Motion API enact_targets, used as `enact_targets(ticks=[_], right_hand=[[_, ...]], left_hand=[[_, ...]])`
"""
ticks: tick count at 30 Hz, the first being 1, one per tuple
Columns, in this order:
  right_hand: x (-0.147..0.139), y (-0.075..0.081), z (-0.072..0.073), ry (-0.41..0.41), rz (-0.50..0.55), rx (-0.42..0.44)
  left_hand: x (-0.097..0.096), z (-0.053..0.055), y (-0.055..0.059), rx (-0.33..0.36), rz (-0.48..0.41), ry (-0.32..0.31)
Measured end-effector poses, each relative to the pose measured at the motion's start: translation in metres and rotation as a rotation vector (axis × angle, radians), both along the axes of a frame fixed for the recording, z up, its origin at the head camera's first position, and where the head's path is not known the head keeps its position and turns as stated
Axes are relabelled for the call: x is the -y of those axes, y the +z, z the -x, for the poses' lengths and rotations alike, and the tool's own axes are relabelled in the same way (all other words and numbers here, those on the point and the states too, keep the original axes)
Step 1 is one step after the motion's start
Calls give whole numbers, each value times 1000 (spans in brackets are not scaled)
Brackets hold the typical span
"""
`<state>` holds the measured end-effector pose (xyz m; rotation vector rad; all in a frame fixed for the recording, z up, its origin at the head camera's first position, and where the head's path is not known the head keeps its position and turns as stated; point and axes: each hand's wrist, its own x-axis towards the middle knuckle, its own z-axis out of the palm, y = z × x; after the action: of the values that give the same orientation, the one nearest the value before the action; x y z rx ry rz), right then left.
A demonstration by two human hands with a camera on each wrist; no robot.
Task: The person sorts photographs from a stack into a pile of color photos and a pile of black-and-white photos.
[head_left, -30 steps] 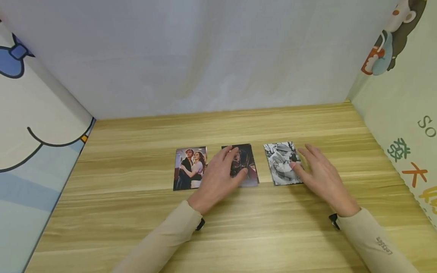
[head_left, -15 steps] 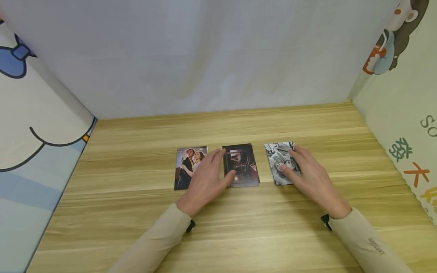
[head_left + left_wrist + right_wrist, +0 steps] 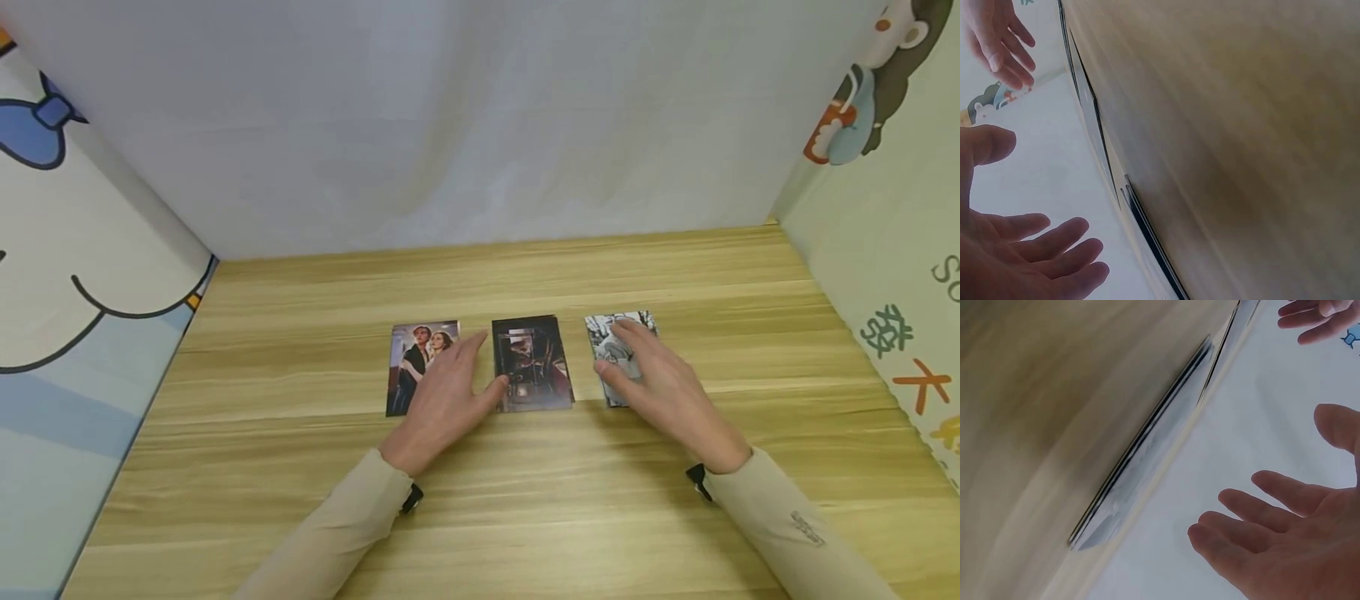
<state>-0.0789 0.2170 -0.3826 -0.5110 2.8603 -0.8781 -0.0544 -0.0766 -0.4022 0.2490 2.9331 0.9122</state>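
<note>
Three small piles of picture cards lie in a row on the wooden table. The left card (image 3: 405, 358) shows a couple, the middle card (image 3: 532, 358) a dark interior, the right card (image 3: 598, 333) a black-and-white figure with a hat. My left hand (image 3: 442, 404) is over the right part of the couple card, its thumb beside the middle card's left edge. Above the black-and-white card is my right hand (image 3: 667, 396), covering much of it. In both wrist views the fingers are extended, hold nothing and stay apart from the card piles (image 3: 1154, 240).
The wooden table (image 3: 525, 517) meets a pale cloth wall (image 3: 480, 125) at the back. Printed cloth panels with cartoon figures stand at the left (image 3: 120, 275) and right (image 3: 877, 267). Black straps (image 3: 699, 482) sit at both wrists by the beige sleeves.
Both hands have shifted left: the left one off the middle card to the couple card, the right one from the black-and-white card's right edge to over it. The cards lie unmoved.
</note>
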Motion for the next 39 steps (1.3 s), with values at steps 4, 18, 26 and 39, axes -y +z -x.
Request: enact_targets(ticks=[4, 18, 26, 39], right_hand=[[7, 0, 1, 8, -3, 7], [28, -8, 8, 52, -25, 14], [36, -10, 10, 53, -20, 37], [46, -12, 18, 63, -2, 113]], left_hand=[[0, 1, -1, 5, 1, 0], [-6, 6, 1, 45, 35, -34], [-9, 8, -1, 100, 54, -47], [-10, 10, -4, 112, 56, -79]])
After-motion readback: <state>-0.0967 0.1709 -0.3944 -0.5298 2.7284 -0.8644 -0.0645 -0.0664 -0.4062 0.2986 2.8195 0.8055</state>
